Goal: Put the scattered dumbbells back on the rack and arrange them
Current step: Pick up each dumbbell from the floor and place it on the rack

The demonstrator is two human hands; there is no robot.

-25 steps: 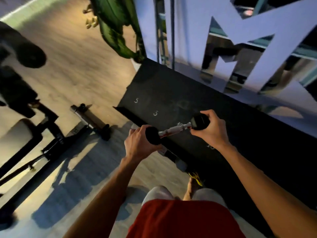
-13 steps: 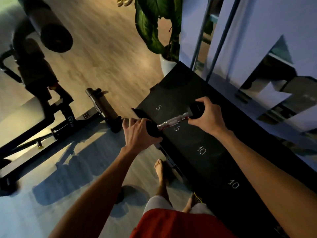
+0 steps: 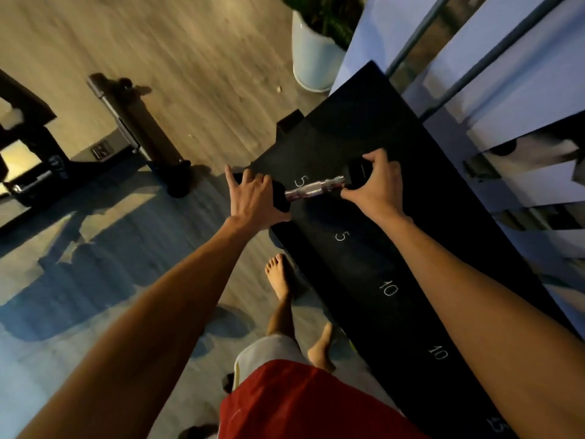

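Both hands, left and right, grip the dumbbell by its ends (level, likely for seating it) over the rack beside a "5" mark.

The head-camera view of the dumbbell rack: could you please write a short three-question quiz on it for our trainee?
1. True or false: the small black dumbbell with a chrome handle is gripped by its handle.
2. Which chalked number lies nearest that dumbbell on the black slanted rack? A) 5 B) 10 C) 20
3. Fill in: the white cylindrical plant pot stands on the ____ beyond the rack's far end.

Key:
1. False: the left hand and right hand each hold a black end weight, leaving the handle bare.
2. A
3. floor
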